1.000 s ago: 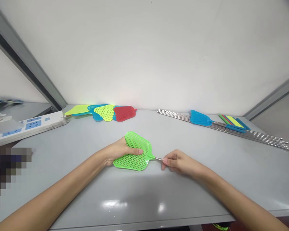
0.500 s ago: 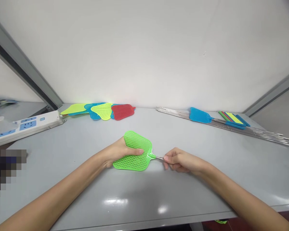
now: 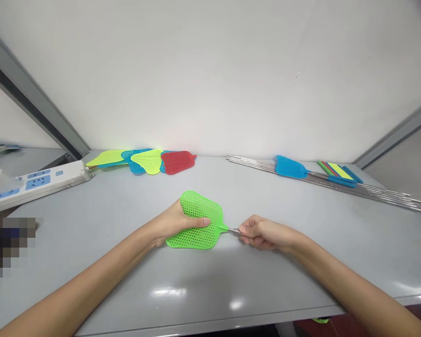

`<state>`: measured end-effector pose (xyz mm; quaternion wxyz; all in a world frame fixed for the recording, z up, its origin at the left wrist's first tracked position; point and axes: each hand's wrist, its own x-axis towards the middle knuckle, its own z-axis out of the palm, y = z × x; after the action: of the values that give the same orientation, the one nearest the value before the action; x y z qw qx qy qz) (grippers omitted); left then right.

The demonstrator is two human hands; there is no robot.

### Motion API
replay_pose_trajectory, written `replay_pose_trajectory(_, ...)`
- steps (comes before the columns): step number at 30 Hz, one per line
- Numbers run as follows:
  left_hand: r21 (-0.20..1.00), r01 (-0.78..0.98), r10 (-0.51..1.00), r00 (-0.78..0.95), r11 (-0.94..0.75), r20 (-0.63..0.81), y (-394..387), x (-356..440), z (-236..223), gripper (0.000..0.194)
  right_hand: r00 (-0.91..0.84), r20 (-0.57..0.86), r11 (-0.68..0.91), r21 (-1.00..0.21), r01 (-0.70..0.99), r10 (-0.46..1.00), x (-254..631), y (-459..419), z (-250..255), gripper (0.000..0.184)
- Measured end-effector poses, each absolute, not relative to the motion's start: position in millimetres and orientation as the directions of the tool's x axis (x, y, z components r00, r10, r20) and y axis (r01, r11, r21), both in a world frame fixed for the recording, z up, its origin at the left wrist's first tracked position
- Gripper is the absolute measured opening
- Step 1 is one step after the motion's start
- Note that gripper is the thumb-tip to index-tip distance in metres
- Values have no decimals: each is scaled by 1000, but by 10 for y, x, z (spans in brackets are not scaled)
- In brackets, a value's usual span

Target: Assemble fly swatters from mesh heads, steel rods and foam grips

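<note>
A green perforated fly swatter head is held above the table's middle in my left hand, the thumb across its face and the other fingers hidden behind it. From the neck on its right a short stretch of metal rod shows. My right hand pinches that rod between thumb and fingers, close to the neck. The rest of the rod is hidden by the right hand.
Yellow, blue and red swatter heads lie overlapped at the back left. Several metal rods lie at the back right, with a blue fly swatter and coloured handle grips. A white power strip sits at left.
The right hand's fingers have curled in closer around the rod. The green head has shifted very slightly to the right.
</note>
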<state>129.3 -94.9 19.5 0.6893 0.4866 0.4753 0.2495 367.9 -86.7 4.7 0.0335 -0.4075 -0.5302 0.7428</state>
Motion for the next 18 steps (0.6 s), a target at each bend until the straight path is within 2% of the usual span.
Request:
replay_pose_trajectory(14,935,214,867,361,282,-344,-970,1323,216,32,-648,-587,-456,-802,386,486,3670,-854,37,32)
replay_pose_trajectory(18,935,179,852,386,306,-353,-972,1324,216,33,-643,-571,-424,-817,390,510,3666,-865,47,31)
